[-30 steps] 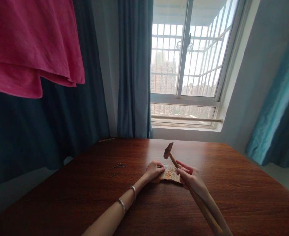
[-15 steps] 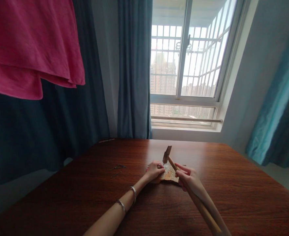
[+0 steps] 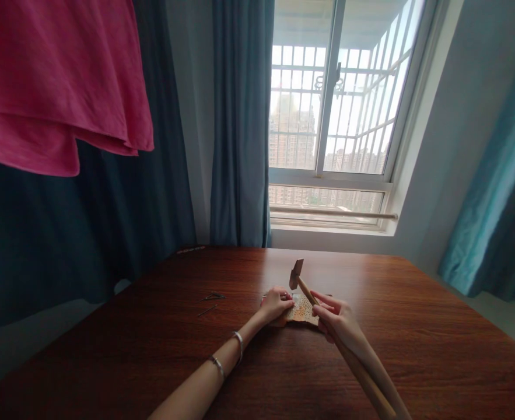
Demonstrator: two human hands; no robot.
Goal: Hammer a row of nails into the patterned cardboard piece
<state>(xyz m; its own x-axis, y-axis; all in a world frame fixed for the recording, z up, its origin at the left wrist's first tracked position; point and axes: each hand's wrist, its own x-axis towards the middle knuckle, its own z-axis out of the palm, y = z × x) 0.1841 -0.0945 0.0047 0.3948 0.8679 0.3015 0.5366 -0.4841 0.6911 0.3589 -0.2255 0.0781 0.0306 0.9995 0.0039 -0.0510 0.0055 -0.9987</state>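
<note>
A small light wooden board [image 3: 301, 311] dotted with holes lies on the dark wooden table [image 3: 222, 361]. My left hand [image 3: 275, 303] rests at the board's left edge with fingertips pinched together, apparently on a nail too small to make out. My right hand [image 3: 338, 321] is closed around the long wooden handle of a hammer [image 3: 297, 274], well up toward the head. The metal head hangs just above my left fingertips. Two bangles sit on my left forearm.
Several loose nails [image 3: 212, 297] lie on the table to the left of the board. A few more small items [image 3: 191, 250] sit at the far left table edge. A pink cloth [image 3: 60, 87] hangs at upper left. Blue curtains flank the window [image 3: 331, 116] behind the table.
The hammer head came down from its raised position toward my left fingertips and now sits slightly above them. My left hand has stayed at the board's edge.
</note>
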